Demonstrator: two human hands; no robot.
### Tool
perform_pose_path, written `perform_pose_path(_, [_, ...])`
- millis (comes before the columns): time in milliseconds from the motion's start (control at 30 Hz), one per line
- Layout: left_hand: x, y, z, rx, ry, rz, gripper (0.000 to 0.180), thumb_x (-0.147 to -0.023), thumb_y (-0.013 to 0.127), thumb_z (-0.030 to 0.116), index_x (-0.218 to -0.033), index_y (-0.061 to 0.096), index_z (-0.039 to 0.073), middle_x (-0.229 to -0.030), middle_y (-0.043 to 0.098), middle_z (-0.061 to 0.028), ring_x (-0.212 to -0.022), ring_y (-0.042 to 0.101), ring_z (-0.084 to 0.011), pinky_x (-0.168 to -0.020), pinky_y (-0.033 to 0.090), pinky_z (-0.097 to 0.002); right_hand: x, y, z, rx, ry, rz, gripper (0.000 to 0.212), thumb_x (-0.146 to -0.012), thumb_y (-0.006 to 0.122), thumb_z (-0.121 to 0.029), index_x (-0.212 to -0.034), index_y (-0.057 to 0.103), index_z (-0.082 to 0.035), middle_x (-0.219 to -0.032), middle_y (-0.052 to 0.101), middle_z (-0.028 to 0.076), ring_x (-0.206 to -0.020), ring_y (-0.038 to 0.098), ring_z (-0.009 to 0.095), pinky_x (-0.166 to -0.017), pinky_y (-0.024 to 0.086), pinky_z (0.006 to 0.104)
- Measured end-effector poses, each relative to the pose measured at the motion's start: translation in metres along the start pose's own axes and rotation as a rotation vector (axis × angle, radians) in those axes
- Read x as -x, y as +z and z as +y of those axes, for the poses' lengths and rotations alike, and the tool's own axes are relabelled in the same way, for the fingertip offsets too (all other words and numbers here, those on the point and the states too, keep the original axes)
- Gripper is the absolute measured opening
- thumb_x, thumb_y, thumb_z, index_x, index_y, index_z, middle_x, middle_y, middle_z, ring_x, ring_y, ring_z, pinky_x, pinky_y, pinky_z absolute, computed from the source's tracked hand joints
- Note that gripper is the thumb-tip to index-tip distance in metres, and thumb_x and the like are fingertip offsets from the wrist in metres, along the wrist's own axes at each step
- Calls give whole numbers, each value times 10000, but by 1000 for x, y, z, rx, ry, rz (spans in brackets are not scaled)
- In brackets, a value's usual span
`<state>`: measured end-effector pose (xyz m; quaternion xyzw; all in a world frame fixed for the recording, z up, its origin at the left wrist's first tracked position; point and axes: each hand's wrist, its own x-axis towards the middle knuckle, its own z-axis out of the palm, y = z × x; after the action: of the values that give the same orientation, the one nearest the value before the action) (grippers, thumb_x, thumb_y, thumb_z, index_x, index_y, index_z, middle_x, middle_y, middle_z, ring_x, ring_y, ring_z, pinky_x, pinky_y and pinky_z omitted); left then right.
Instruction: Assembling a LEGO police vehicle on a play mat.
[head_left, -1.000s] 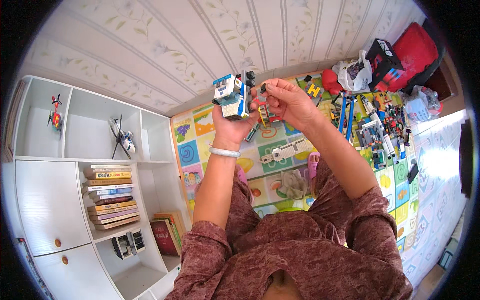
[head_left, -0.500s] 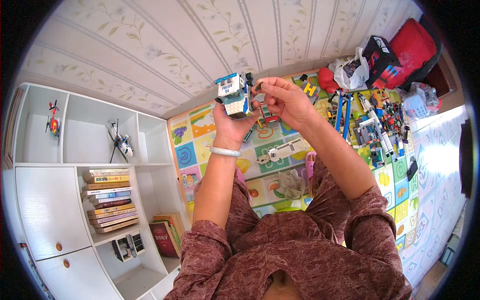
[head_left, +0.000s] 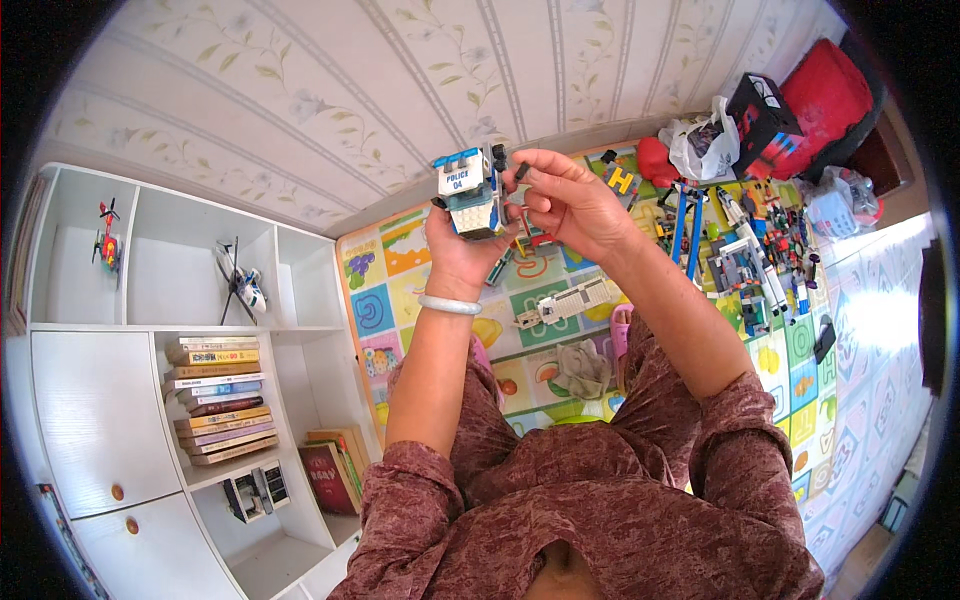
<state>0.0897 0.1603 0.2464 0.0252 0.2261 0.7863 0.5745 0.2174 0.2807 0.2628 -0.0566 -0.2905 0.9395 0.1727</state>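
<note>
white and blue toy vehicle (head_left: 468, 207), built of bricks, is held up above the patterned play mat (head_left: 372, 307), in front of the far wall (head_left: 360, 60) and a little left of centre. the left hand (head_left: 462, 255) is closed around its near end, gripping it from below, and the right hand (head_left: 578, 202) pinches a small dark piece (head_left: 521, 172) between thumb and forefinger, just right of the dark wheels (head_left: 499, 155), with a slight gap between. it seems best to keep the left hand firm but light, so that no bricks are squeezed loose, and to turn the vehicle until the side meant for working on can be seen. the right hand would do well to hold the piece near its end, square it up before any contact, and press straight and gently if it is to fit there, with the left fingers backing the opposite side; a slip could drop it onto the mat. whether the right hand's curled fingers touch the vehicle, i cannot tell. compared with a second ago, the vehicle is turned so that less of its blue right side shows, and the dark piece is at another angle, its longer face now plain; both grips remain.
</note>
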Motion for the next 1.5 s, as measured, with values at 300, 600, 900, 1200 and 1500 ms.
perform_pose_path(300, [-2, -13, 2, 52, -11, -78, 475, -918, 361, 396, -1193, 577, 74, -1144, 626, -133, -980, 594, -286, -793, 499, -431, -1, 10, 4, 405, -134, 93, 190, -891, 622, -74, -1079, 646, -56, -892, 635, -14, -664, 517, 24, -551, 400, 164])
perform_pose_path(600, [0, -11, 0, -12, 31, -7, 452, -936, 360, 412, -1168, 575, 90, -1114, 619, -114, -976, 586, -280, -823, 484, -431, -3, 12, 14, 778, -356, 78, 198, -844, 656, -13, -1041, 665, -34, -839, 610, -17, -683, 544, 34, -618, 471, 193])
perform_pose_path(900, [0, -12, -1, -38, 46, -63, 451, -932, 364, 414, -1167, 576, 93, -1128, 611, -110, -992, 579, -269, -843, 478, -422, -3, 12, 16, 844, -376, 145, 192, -815, 682, -14, -1006, 670, -26, -805, 605, -13, -649, 539, 34, -595, 459, 191])
perform_pose_path(1200, [0, -6, -1, -25, 80, 66, 443, -935, 377, 422, -1156, 586, 99, -1115, 618, -93, -1003, 575, -256, -841, 470, -403, -1, 16, 11, 1002, -432, 130, 205, -799, 688, -5, -1003, 668, -20, -832, 614, 0, -678, 545, 38, -616, 463, 202])
perform_pose_path(1500, [-2, -7, -1, -99, 112, 64, 460, -946, 367, 452, -1125, 601, 98, -1064, 635, -81, -929, 586, -254, -790, 464, -401, -6, 7, 17, 702, -309, 115, 205, -814, 691, -9, -1012, 637, -15, -848, 627, -1, -694, 569, 40, -620, 472, 197])
